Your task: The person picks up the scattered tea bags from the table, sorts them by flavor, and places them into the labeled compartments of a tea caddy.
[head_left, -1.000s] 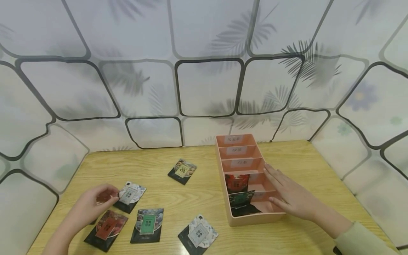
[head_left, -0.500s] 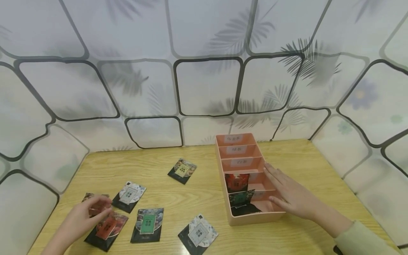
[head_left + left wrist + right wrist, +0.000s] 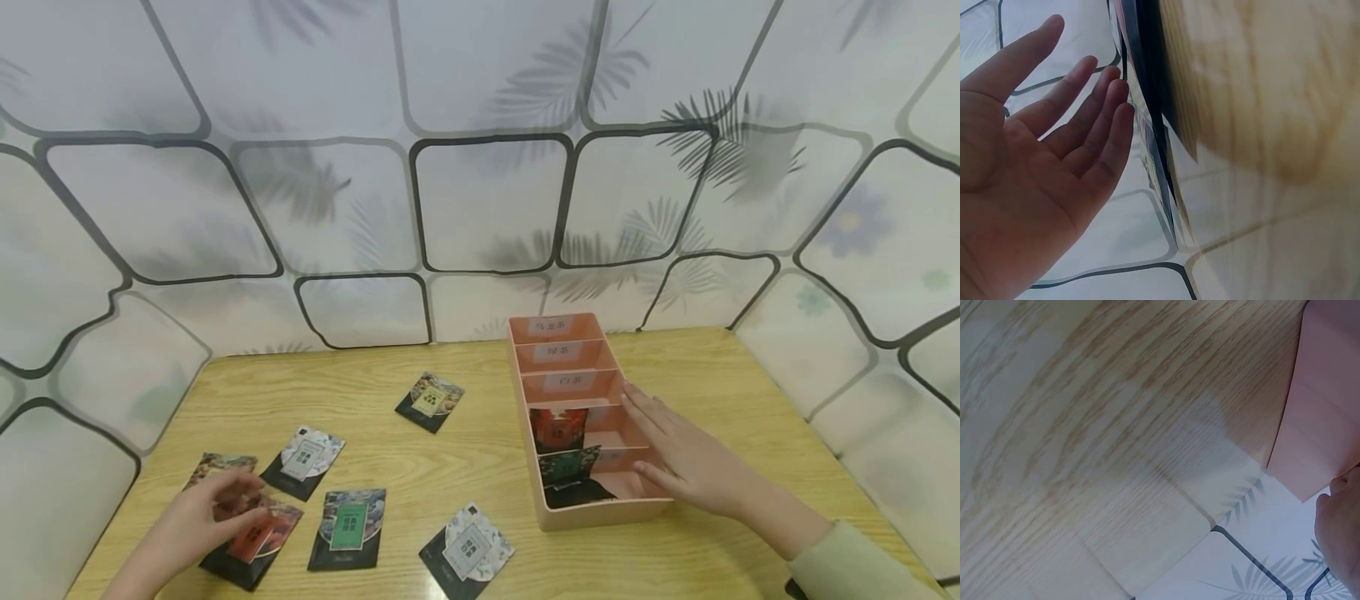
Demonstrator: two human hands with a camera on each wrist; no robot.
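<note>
My left hand (image 3: 191, 529) hovers above a red-labelled tea sachet (image 3: 247, 550) at the front left, partly covering it and another patterned sachet (image 3: 228, 462) behind. In the left wrist view, the left hand (image 3: 1041, 162) has loosely bent fingers apart from the thumb and nothing between them. My right hand (image 3: 697, 467) rests along the right rim of a pink divided box (image 3: 530, 479), fingers extended, thumb nearer the front. A red sachet (image 3: 558, 429) stands in the second compartment from the front. The front one holds a green-labelled sachet (image 3: 562, 468) and a dark one (image 3: 577, 493).
Around the wooden table (image 3: 420, 458) lie a pale-labelled sachet (image 3: 306, 458), a green-labelled sachet (image 3: 348, 529), another pale-labelled sachet (image 3: 468, 550) and a yellow-labelled sachet (image 3: 430, 402). Paper labels mark the box's dividers. Patterned cloth (image 3: 487, 208) walls the back and sides.
My left hand has moved away from the pale-labelled sachet, left and towards the front, over the red-labelled one. The patterned sachet behind has come into view. My right hand has stayed on the box.
</note>
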